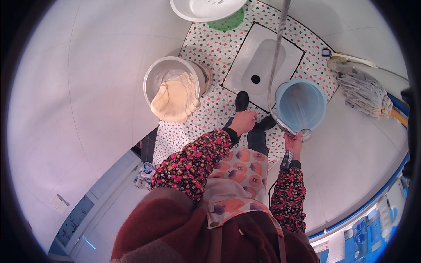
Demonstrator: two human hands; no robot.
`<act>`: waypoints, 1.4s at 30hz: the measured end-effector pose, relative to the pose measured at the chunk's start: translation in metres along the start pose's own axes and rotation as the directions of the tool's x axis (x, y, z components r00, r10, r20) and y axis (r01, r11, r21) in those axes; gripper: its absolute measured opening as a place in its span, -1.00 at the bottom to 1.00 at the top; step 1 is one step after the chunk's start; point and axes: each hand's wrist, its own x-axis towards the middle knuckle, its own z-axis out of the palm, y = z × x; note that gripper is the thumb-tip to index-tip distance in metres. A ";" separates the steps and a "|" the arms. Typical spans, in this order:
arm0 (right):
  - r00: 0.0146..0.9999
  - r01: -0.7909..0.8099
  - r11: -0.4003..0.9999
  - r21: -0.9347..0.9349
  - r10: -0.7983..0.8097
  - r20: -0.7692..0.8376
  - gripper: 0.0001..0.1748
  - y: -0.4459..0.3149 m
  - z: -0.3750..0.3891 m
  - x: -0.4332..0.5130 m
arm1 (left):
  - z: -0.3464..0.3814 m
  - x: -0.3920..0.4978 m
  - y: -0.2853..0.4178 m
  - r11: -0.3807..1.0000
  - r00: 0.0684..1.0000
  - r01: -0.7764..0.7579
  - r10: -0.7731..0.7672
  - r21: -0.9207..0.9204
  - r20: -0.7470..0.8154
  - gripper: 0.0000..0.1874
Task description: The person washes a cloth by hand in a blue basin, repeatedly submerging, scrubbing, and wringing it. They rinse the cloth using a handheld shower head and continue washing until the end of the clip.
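Note:
My right hand [293, 143] grips a chrome shower head [306, 134] on a flexible metal hose [279, 42]. Streams of water run from it into a light blue plastic bucket [301, 108]. My left hand [243, 122] is held out above my shoes, its fingers bent and nothing visible in them; whether they are closed is unclear. Left of it a metal pot or tub [149, 79] stands on a patterned round base, with a pale yellow cloth [177, 98] draped over its near rim.
A squat toilet [255, 65] is set in the speckled tile floor. Beyond it a white basin [204, 14] overlaps a green plastic basket [228, 21]. A string mop [363, 92] and a long-handled brush [352, 57] lie along the right wall. A shelf with bottles is at lower right.

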 end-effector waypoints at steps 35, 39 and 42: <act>0.981 0.009 0.995 -0.104 0.012 0.195 -0.58 -0.009 -0.023 -0.006 | 0.013 0.007 0.027 0.995 0.992 -0.093 0.095 -0.026 0.081 -0.85; 0.991 -0.075 0.996 -0.046 0.080 0.111 -0.56 -0.006 -0.029 -0.003 | 0.013 0.008 0.025 0.996 0.994 -0.077 0.080 -0.033 0.081 -0.85; 0.997 -0.070 0.998 0.002 0.070 0.028 -0.54 -0.003 -0.029 -0.005 | 0.014 0.009 0.021 0.996 0.993 -0.082 0.085 -0.039 0.078 -0.87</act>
